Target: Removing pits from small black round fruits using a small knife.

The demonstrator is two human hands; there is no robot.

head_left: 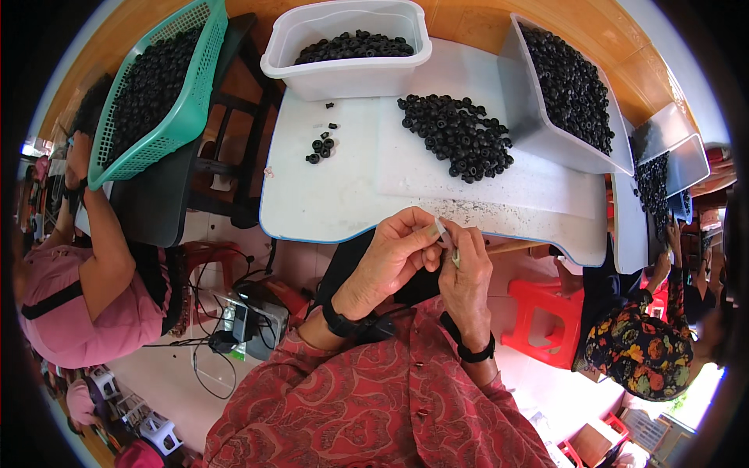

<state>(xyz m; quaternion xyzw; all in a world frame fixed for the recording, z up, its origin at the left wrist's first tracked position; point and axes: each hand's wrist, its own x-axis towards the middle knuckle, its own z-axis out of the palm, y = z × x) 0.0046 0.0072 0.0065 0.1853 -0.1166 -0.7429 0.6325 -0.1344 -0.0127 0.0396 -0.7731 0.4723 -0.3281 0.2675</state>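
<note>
Both of my hands meet just in front of the table's near edge. My left hand [390,256] is closed, its thumb and fingers pinched together at a small whitish piece [443,231]. Against it presses my right hand [466,274], also closed, with its fingers curled in. A narrow pale greenish bit [456,258] shows at the right hand's fingers; what it belongs to is hidden. Beyond my hands, a heap of small black ring-shaped parts [460,136] lies on the white table [328,199]. Several more black parts [320,148] lie apart to the left.
A white tub [347,80] of black parts stands at the back, and a clear bin [546,132] of them at the right. A green basket [168,129] sits on a dark table at the left. Black crumbs dot the near edge. Co-workers sit either side; a red stool [546,324] is at the right.
</note>
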